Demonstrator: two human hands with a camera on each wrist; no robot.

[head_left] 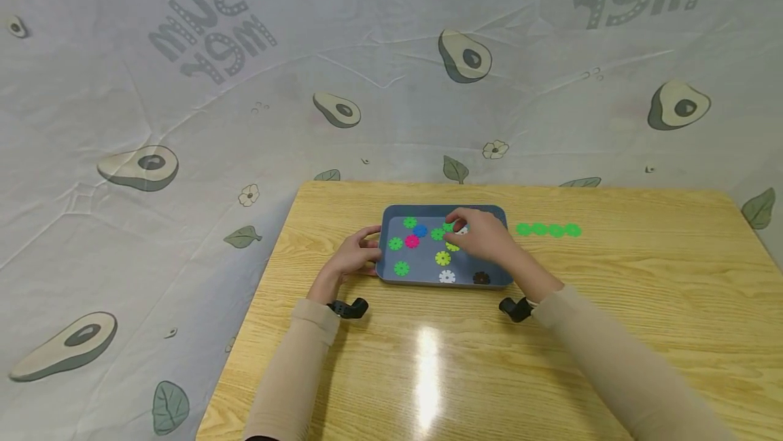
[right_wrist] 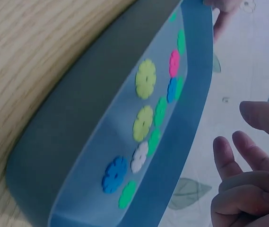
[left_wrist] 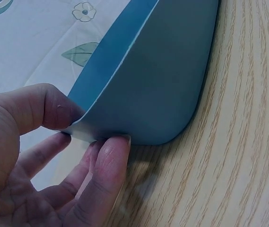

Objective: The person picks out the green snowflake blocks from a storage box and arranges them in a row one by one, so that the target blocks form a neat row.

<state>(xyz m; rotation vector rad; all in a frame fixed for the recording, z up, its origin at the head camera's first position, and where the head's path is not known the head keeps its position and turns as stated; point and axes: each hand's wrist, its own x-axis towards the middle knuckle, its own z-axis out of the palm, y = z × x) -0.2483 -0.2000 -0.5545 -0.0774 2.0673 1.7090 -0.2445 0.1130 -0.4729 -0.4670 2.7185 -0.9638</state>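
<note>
A shallow blue-grey tray [head_left: 422,279] holds flower-shaped notched discs. Among them are green discs [head_left: 401,268], yellow discs [head_left: 443,258], a pink disc [head_left: 412,242], a white disc [head_left: 447,277] and a dark brown disc [head_left: 481,278]; a blue disc [right_wrist: 115,174] shows in the right wrist view. My left hand [head_left: 357,253] grips the tray's left end, pinching its wall [left_wrist: 139,109] between thumb and fingers. Over the tray's right half hovers my right hand [head_left: 480,232], thumb and index finger apart, with no disc visible between them. It hides part of the tray.
Several green discs [head_left: 548,230] lie in a row on the wooden table [head_left: 612,305], right of the tray. Behind the table hangs a pale cloth [head_left: 391,67] printed with avocados. Each wrist wears a black camera mount [head_left: 350,308].
</note>
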